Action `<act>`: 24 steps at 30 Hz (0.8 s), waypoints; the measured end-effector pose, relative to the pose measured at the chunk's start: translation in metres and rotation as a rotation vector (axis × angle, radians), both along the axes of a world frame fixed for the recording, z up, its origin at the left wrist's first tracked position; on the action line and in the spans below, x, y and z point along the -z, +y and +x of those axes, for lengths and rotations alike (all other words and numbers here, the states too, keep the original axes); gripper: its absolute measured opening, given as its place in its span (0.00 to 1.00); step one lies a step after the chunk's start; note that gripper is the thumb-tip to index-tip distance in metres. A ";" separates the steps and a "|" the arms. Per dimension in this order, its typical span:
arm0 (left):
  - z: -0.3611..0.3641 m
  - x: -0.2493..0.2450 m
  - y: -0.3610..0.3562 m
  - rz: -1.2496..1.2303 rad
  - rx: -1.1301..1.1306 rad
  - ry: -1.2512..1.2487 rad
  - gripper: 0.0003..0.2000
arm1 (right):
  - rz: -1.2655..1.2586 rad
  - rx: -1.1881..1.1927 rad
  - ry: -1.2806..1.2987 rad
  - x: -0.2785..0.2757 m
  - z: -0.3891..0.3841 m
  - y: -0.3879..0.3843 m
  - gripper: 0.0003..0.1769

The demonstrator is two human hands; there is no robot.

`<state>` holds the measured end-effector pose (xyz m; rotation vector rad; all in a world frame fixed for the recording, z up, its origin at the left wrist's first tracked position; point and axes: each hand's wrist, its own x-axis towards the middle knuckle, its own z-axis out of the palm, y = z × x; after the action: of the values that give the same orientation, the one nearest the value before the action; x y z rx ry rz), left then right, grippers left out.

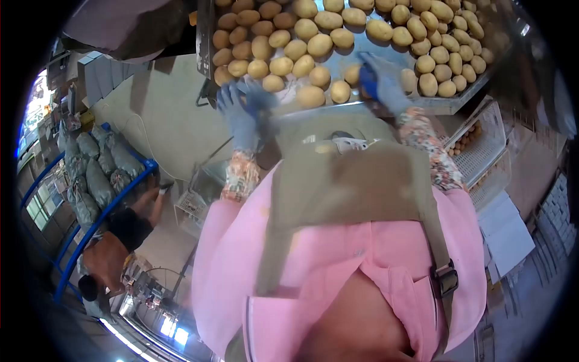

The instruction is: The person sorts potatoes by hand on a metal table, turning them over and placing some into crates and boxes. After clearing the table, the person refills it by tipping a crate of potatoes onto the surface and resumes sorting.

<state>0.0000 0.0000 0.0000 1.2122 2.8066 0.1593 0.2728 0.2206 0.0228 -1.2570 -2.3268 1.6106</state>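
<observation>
Potato (pixel 353 73) upper centre sits just left of right hand (pixel 381 81), left hand (pixel 241 111) farther; fingers too blurred to tell.

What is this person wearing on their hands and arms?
The left hand and right hand wear thin blue gloves. Both forearms carry floral-patterned sleeve covers over a pink long-sleeved shirt. Motion blur hides finer detail.

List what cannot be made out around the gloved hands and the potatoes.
Head view:
1. Left hand: motion-blurred; whether its fingers hold anything is unclear.
2. Right hand: blurred, and it covers whatever lies under it.
3. Potatoes: pile cut off by the top edge.
4. White crate: contents too small.
</observation>
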 end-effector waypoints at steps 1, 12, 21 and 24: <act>0.002 -0.009 0.018 0.101 0.065 0.011 0.34 | -0.007 -0.004 0.006 0.001 -0.002 -0.002 0.26; 0.018 0.006 0.104 0.044 0.179 -0.185 0.41 | 0.166 -0.121 0.074 -0.036 -0.004 0.041 0.20; 0.062 0.005 -0.034 0.151 0.057 -0.229 0.37 | 0.267 -0.250 -0.279 0.047 0.070 0.006 0.35; 0.035 0.000 -0.020 0.199 0.111 -0.017 0.33 | 0.177 -0.364 -0.398 -0.019 -0.013 -0.021 0.34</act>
<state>0.0346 -0.0200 0.0004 1.3952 2.7537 0.4487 0.2601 0.1997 0.0421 -1.2673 -3.0153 1.2784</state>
